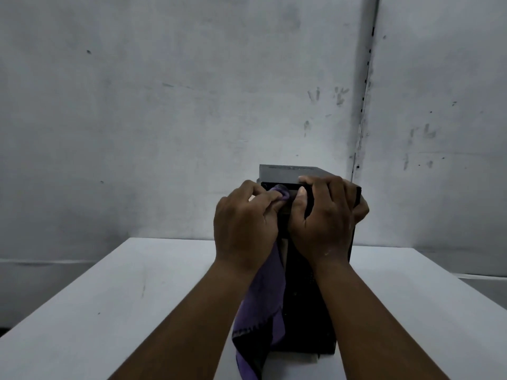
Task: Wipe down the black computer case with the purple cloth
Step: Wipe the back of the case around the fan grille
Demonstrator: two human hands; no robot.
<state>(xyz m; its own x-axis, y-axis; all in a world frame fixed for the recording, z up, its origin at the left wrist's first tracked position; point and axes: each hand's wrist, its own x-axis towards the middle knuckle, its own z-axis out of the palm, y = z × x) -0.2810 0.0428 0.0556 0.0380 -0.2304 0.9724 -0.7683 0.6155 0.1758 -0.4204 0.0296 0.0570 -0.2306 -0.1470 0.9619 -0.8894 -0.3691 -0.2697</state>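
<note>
A black computer case (pixel 301 311) stands upright on the white table (pixel 109 297), its near face towards me. My left hand (pixel 244 226) pinches the purple cloth (pixel 263 305) and presses a bunched tip of it against the case's upper front edge. The rest of the cloth hangs down below my wrist, along the case's left side. My right hand (pixel 326 215) grips the top right corner of the case, fingers curled over the top edge and thumb on the front face. Both hands hide much of the upper front.
The table's far edge lies just behind the case, with a scuffed grey wall (pixel 192 105) beyond. A wall corner with a dark seam (pixel 365 91) runs down behind the case on the right. Bare tabletop lies on both sides of the case.
</note>
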